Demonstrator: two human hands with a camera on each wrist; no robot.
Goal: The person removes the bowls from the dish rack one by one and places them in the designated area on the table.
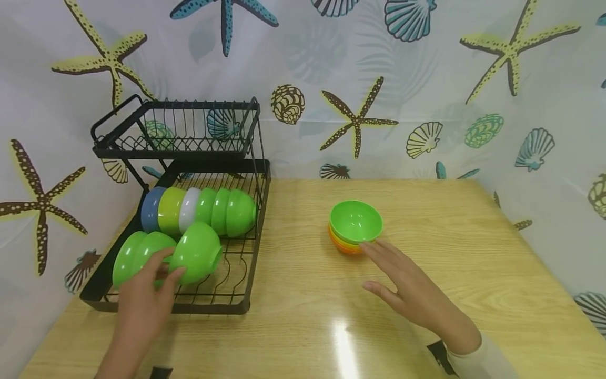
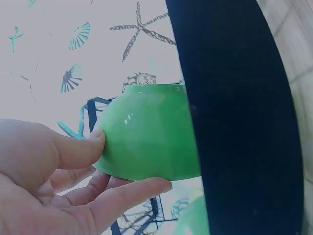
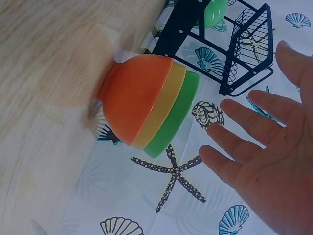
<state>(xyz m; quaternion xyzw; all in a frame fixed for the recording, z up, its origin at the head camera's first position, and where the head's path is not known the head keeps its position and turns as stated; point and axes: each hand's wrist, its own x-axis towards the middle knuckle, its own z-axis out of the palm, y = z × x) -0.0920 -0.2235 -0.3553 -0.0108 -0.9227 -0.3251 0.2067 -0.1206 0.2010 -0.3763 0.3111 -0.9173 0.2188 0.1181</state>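
Observation:
My left hand (image 1: 145, 292) pinches a green bowl (image 1: 196, 253) at its rim, over the front of the lower rack tier. That bowl is tilted on its side, its foot facing right; in the left wrist view the thumb presses its outside. Two more green bowls (image 1: 127, 258) lean in the rack just left of it. My right hand (image 1: 416, 292) is held over the table with straight fingers and nothing in it. Its fingertips overlap the near edge of a small stack in the head view: a green bowl (image 1: 356, 221) above a yellow one and an orange one (image 3: 134, 95).
A black two-tier dish rack (image 1: 208, 308) stands at the left on the wooden table (image 1: 303, 295). Behind the held bowl, a row of blue, yellow, white and green bowls (image 1: 188, 209) leans in it. The upper tier (image 1: 175, 155) overhangs the back. A patterned curtain (image 1: 303, 47) closes off the rear.

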